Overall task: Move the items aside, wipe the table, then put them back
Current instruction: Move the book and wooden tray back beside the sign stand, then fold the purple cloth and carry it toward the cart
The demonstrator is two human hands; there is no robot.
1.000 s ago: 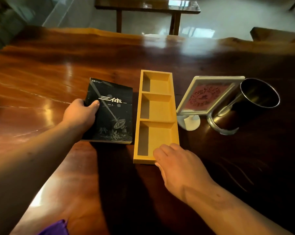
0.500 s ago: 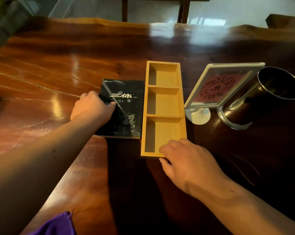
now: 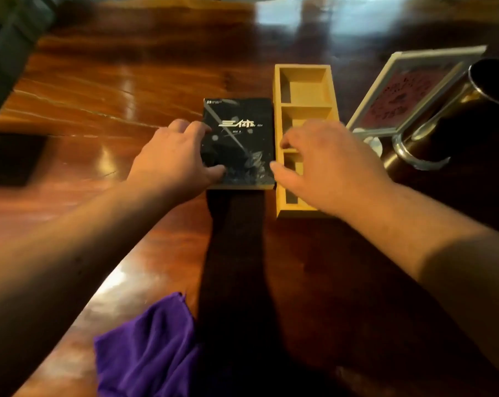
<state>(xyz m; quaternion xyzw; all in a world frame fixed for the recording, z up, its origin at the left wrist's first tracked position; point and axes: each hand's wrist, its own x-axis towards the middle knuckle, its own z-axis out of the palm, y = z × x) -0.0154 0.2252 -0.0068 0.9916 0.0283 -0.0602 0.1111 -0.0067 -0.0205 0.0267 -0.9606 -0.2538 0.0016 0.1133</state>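
A crumpled purple cloth (image 3: 148,345) lies at the near edge of the glossy reddish-brown wooden desk (image 3: 105,90). Farther in, the left hand (image 3: 175,159) rests on the left part of a black paperback book (image 3: 242,138) lying flat, fingers spread loosely, thumb on the cover near its lower edge. The cover bears pale stylised Chinese characters, 三体; a small logo at the top left corner is too blurred to read. Just right of the book, the right hand (image 3: 325,164) hovers open, fingers curled, over the middle and near compartments of a long light wooden three-compartment tray (image 3: 302,84). Beyond it to the right stand a white-framed tilted sign with a dark red print (image 3: 408,90), unreadable, and a shiny steel cup (image 3: 460,116).
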